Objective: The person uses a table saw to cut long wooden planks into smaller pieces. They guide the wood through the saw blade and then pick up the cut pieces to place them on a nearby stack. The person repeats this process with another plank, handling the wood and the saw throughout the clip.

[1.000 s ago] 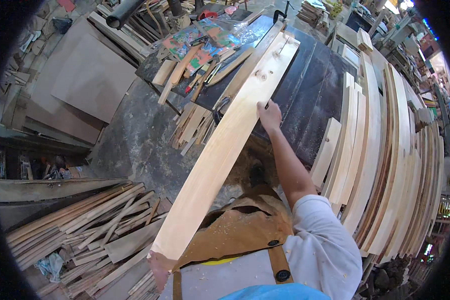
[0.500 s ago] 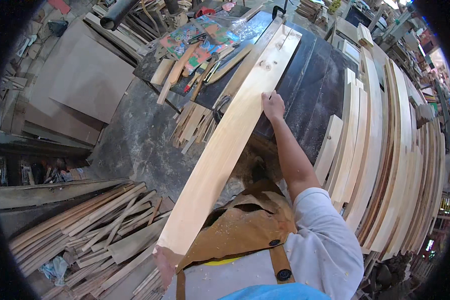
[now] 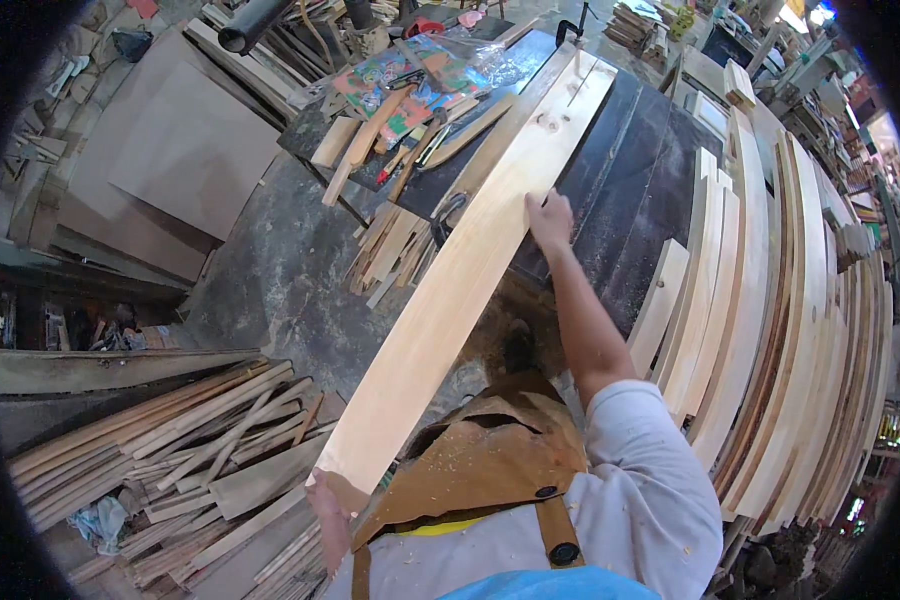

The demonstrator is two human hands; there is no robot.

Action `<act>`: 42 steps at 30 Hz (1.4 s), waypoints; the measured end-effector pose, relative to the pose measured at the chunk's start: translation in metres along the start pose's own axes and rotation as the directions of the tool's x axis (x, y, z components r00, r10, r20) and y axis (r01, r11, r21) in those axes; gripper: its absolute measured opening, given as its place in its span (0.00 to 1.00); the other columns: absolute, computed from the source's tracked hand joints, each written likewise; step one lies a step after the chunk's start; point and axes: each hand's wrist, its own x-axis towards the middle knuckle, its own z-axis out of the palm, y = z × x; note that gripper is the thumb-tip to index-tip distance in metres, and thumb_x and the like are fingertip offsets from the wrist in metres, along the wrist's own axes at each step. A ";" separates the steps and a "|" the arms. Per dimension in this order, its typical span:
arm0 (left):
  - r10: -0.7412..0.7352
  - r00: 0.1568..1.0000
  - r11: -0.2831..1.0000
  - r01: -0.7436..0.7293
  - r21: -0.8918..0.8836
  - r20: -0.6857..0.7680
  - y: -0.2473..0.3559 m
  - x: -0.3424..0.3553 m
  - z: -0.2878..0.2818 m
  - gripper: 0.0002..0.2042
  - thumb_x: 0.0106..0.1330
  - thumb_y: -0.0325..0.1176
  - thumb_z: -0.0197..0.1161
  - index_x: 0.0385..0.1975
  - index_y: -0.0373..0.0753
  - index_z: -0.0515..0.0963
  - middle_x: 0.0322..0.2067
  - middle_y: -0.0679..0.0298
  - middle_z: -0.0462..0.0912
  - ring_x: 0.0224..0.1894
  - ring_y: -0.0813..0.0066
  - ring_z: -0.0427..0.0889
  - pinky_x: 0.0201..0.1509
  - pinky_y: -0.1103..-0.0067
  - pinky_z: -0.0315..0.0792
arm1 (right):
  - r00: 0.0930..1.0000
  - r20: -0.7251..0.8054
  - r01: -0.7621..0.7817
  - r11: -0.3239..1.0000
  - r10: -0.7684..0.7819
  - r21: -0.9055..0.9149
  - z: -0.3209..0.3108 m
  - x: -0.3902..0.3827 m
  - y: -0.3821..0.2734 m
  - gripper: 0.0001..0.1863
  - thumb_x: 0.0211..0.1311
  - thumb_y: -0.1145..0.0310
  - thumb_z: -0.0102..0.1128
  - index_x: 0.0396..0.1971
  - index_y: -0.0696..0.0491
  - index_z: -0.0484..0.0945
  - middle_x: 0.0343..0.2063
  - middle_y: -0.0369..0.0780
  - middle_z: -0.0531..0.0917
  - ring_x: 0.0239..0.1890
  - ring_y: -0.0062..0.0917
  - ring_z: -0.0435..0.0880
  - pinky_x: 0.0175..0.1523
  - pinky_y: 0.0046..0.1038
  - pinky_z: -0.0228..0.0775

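A long pale plank (image 3: pixel 440 310) slants from near my body up to the dark workbench (image 3: pixel 635 150), its far part lying over the bench top. My left hand (image 3: pixel 328 505) is closed on the plank's near end at the lower left; some of its fingers are hidden by the wood. Farther up, my right hand (image 3: pixel 551 222) grips the plank's right edge, fingers curled against it. A knot and a narrow slit or line mark the plank's far end. A brown wooden strip (image 3: pixel 495 150) runs along its left side, near a dark clamp (image 3: pixel 447 215).
A black clamp (image 3: pixel 572 28) stands at the bench's far edge. Hand tools, wood pieces and a colourful sheet (image 3: pixel 395 85) lie on the bench's left. Long boards (image 3: pixel 760 330) are stacked at the right. Scrap strips (image 3: pixel 200 440) pile up lower left, and large flat panels (image 3: pixel 160 150) lean beyond.
The view has shifted slightly, moving the bench and plank a little right and down in the picture. Both hands keep hold of the plank; more of my left hand shows.
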 end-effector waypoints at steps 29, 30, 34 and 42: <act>0.125 0.987 0.992 -0.126 0.003 0.100 0.047 -0.055 0.110 0.20 0.76 0.46 0.53 0.40 0.31 0.77 0.31 0.59 0.82 0.30 0.67 0.83 0.32 0.70 0.78 | 0.998 0.020 -0.063 0.996 0.065 -0.068 -0.002 0.039 0.007 0.25 0.65 0.49 0.54 0.43 0.59 0.78 0.46 0.53 0.79 0.52 0.49 0.78 0.59 0.45 0.69; 0.123 0.989 0.992 -0.120 -0.040 0.088 0.047 -0.056 0.114 0.20 0.76 0.46 0.54 0.41 0.31 0.77 0.32 0.59 0.82 0.31 0.67 0.83 0.32 0.70 0.78 | 0.997 0.024 -0.066 0.995 0.068 -0.075 -0.001 0.045 0.008 0.25 0.65 0.49 0.54 0.44 0.58 0.78 0.46 0.53 0.79 0.52 0.49 0.78 0.59 0.45 0.69; 0.120 0.983 0.992 -0.112 -0.064 0.139 0.056 -0.065 0.130 0.17 0.74 0.43 0.57 0.45 0.31 0.75 0.37 0.57 0.82 0.34 0.66 0.83 0.34 0.69 0.79 | 0.992 0.033 -0.116 0.987 0.120 -0.109 -0.006 0.066 0.010 0.26 0.65 0.48 0.54 0.47 0.58 0.78 0.47 0.53 0.79 0.52 0.49 0.79 0.59 0.46 0.70; 0.088 0.976 0.993 -0.070 -0.097 0.197 0.047 -0.044 0.128 0.16 0.70 0.37 0.64 0.47 0.31 0.74 0.37 0.57 0.81 0.34 0.67 0.82 0.35 0.68 0.78 | 0.998 0.030 -0.049 0.996 0.051 -0.068 -0.007 -0.016 -0.009 0.26 0.65 0.49 0.57 0.48 0.58 0.78 0.47 0.54 0.78 0.50 0.51 0.80 0.57 0.47 0.71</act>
